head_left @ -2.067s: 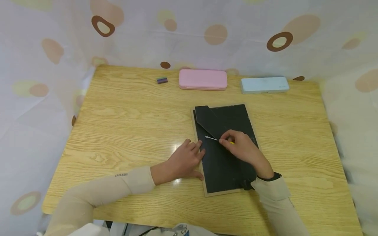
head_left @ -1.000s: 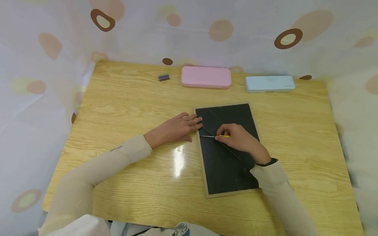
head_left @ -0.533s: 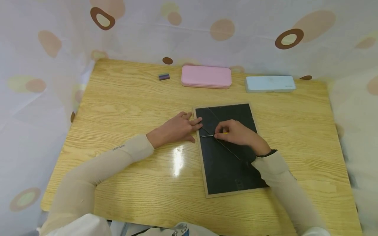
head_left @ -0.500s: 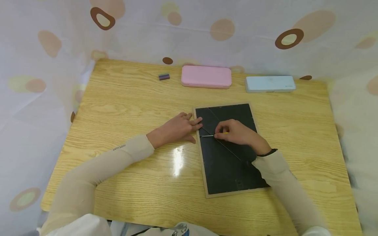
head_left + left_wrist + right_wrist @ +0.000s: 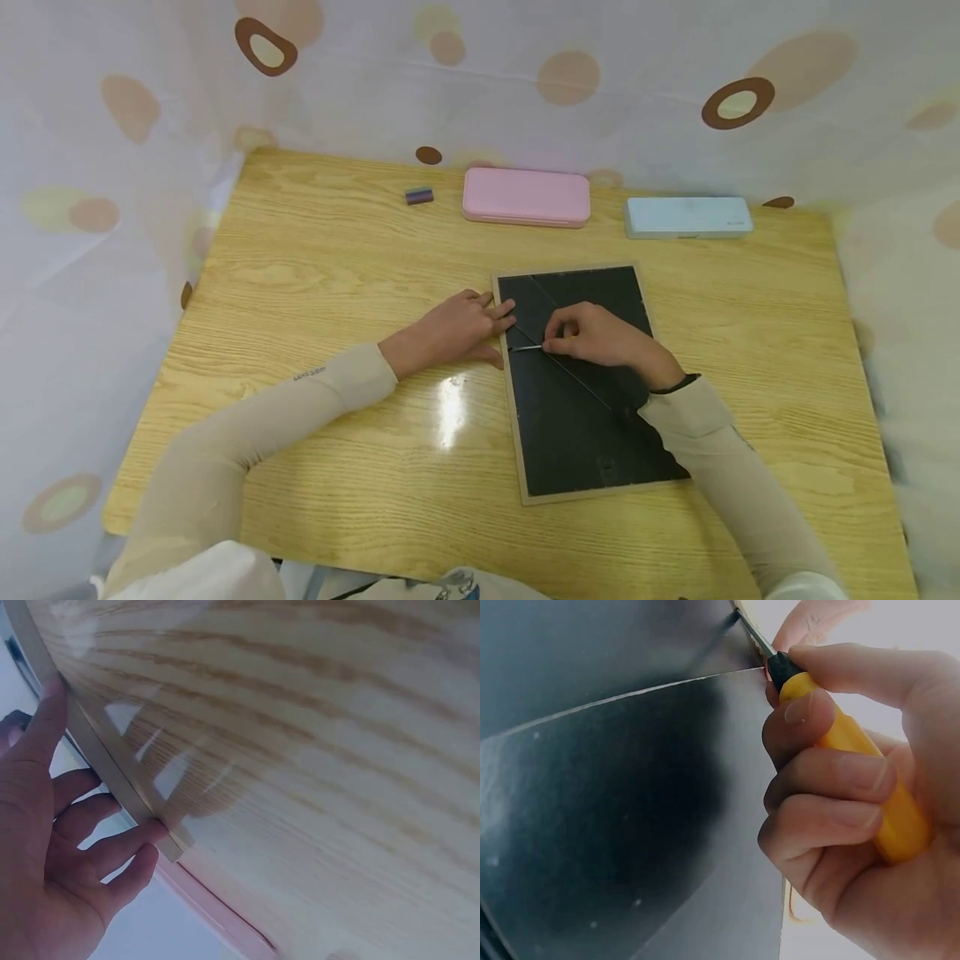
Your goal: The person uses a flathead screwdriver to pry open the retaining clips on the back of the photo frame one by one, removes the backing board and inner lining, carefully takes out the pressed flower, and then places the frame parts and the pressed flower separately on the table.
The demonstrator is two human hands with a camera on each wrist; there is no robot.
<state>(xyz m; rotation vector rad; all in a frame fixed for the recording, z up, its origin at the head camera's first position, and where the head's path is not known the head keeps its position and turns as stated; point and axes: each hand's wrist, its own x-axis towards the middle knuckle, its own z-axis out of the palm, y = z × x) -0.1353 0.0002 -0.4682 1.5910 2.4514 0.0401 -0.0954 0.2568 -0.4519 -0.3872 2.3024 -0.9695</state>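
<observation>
A picture frame [image 5: 562, 442] lies face down on the wooden table, its black back showing and its easel stand [image 5: 534, 304] folded flat. My right hand [image 5: 600, 337] grips a screwdriver [image 5: 847, 739] by its yellow handle, the fingers curled round it. The metal shaft points left, with its tip at the inner left edge of the frame's back. My left hand [image 5: 457, 329] rests against the frame's left side. In the left wrist view, its thumb and fingers, fairly straight, touch the light wooden border [image 5: 112, 769]. The frame's front is hidden.
Behind the frame stand a pink pencil case [image 5: 525, 197] and a pale blue case [image 5: 688, 217]. A small dark striped block [image 5: 419, 196] lies left of the pink case. Patterned curtain surrounds the table [image 5: 300, 283] at back and sides.
The easel stand, raised and askew two seconds ago, now lies flat. My left hand has moved up along the frame's left side. The screwdriver tip has shifted left to the frame's inner edge.
</observation>
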